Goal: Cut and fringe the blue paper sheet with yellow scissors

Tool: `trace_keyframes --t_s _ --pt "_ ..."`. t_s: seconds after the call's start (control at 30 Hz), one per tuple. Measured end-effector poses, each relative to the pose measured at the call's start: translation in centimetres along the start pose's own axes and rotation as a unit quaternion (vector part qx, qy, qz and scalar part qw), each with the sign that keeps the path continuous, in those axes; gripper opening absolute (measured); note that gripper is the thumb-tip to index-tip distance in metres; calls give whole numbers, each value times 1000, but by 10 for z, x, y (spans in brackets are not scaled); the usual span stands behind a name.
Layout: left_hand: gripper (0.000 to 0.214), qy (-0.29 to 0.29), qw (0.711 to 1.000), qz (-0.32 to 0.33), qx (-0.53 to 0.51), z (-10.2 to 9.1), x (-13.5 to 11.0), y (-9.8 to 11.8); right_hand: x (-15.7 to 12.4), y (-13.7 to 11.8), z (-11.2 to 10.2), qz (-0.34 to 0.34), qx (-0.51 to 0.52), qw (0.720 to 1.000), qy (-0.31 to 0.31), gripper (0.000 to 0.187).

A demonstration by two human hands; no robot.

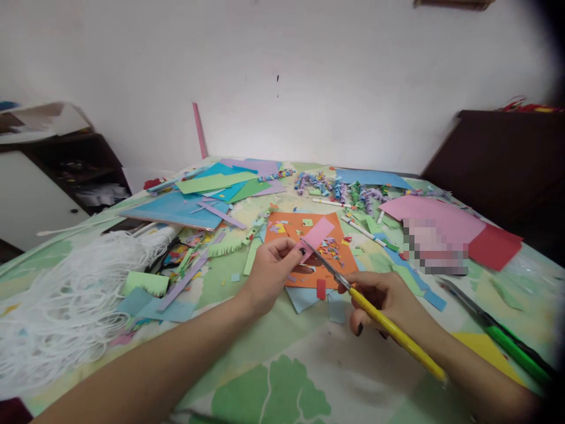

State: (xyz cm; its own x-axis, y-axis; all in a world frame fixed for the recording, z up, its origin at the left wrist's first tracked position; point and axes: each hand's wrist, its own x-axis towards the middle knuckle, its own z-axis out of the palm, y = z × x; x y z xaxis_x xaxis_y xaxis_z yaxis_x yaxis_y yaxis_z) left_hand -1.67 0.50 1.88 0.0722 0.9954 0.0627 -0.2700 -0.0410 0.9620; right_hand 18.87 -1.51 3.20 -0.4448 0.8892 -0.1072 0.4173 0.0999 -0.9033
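Note:
My left hand (279, 268) pinches a small pink paper strip (318, 233) between thumb and fingers. My right hand (382, 300) grips a pair of scissors (392, 330) with long yellow handles, seen edge-on. The scissors' metal blades reach the pink strip close to my left thumb; whether they are apart or together I cannot tell. Below both hands lies an orange paper sheet (282, 222), scattered with tiny coloured paper bits (332, 250). A small red paper piece (321, 289) rests on the sheet's near edge.
White cord (75, 306) is heaped at the left. Coloured paper sheets (220, 182) lie at the back left, curled paper pieces (338, 188) at the back. Right of my hands are a white marker (364, 231), pink paper (435, 218) and a green-handled cutting tool (507, 341).

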Motion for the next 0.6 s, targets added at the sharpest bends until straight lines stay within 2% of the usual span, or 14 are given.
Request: trace_keyframes --t_s 0.17,0.3,0.6 --pt "17 -3 1000 3 -7 -2 0 -3 2 8 -2 -12 -15 1000 5 38" --pt "17 -3 1000 2 -11 -2 0 -3 2 11 -2 -10 -29 999 6 32" --pt "18 12 1000 -15 6 -1 1 1 1 4 -3 4 -14 999 39 38"
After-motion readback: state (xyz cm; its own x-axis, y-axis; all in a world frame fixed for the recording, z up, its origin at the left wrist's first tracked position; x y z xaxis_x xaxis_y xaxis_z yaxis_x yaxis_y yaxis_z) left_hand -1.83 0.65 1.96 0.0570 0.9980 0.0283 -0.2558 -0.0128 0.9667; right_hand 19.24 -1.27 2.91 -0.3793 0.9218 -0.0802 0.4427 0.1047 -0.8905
